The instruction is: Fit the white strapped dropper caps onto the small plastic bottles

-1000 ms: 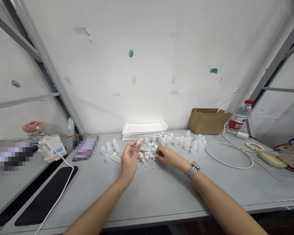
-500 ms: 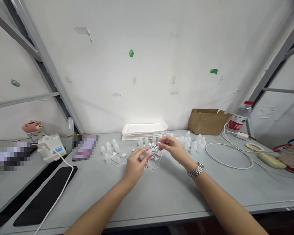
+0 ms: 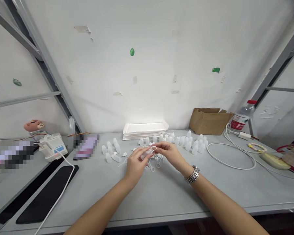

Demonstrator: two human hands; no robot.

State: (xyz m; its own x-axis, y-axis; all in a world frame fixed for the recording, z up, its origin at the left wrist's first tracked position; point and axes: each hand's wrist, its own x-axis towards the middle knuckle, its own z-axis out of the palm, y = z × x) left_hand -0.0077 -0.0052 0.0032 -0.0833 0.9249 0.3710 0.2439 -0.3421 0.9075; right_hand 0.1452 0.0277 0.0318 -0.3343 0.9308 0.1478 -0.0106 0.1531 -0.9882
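My left hand (image 3: 135,164) is closed around a small translucent plastic bottle (image 3: 147,152), partly hidden by the fingers. My right hand (image 3: 171,154) meets it from the other side, thumb and fingertips pinched at the bottle's top end. A small white piece seems to be between those fingertips, too small to make out. Under and around both hands lie loose white plastic parts with ring ends (image 3: 152,169). Several small bottles (image 3: 110,150) are to the left, one on its side. More bottles (image 3: 195,147) stand to the right.
Stacked white trays (image 3: 144,128) rest against the wall behind the parts. A cardboard box (image 3: 209,121), a plastic water bottle (image 3: 242,116) and a looped white cable (image 3: 231,168) are at the right. On the left are a phone (image 3: 87,147), a white power adapter (image 3: 54,148) and a black pad (image 3: 46,195).
My right hand has moved left from the loose parts to the top of the bottle in my left hand, and its fingers now meet the left fingertips. The left hand has hardly moved.
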